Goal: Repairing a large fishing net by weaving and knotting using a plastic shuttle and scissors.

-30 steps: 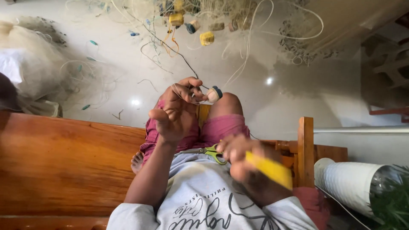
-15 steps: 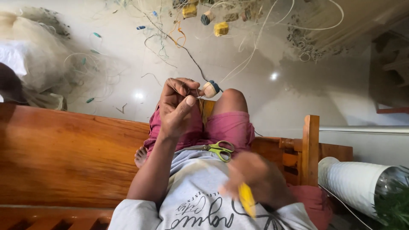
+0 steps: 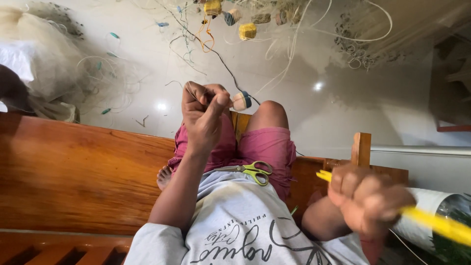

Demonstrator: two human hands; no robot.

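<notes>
Net line: pinched in my left hand (image 3: 203, 115), mid-frame, beside the float (image 3: 242, 100).
Right hand (image 3: 368, 198): clenched on yellow needle (image 3: 436, 223), lower right.
Scissors (image 3: 252, 171): on my lap.
Technique: keep line taut.

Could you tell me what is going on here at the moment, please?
A person sits on a wooden bench, working on fishing net. The left hand is raised in front of the knees, pinching thin line beside a small float. The right hand is drawn back to the side, gripping a yellow netting needle. Green-handled scissors rest on the lap. More net and floats lie on the floor.
</notes>
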